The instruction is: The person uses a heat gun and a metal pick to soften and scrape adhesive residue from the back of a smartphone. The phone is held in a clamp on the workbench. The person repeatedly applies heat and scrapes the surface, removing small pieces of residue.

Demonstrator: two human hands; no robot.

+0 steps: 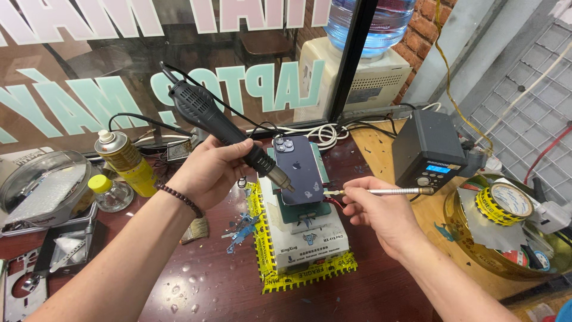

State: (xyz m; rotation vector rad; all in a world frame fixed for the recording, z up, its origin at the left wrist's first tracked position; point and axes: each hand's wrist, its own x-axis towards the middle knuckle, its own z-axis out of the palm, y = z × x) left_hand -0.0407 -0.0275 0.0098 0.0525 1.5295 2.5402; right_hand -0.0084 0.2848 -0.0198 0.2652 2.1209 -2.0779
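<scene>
My left hand [208, 170] is gripping the black hot air gun [223, 128], pointing it down at the purple phone [298, 167]. My right hand [372, 209] is pinching a thin metal tool [381, 191] against the phone's edge. The phone is lying face down on the white heating block [307, 238].

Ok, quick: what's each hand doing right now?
Left hand: closed around the black hot-air gun handle.
Right hand: closed, gripping a thin silver metal tool by the dark purple smartphone.

Dark wet bench [196, 286], w/ heater block [304, 241], spray can [126, 162], brush [195, 229]
</scene>
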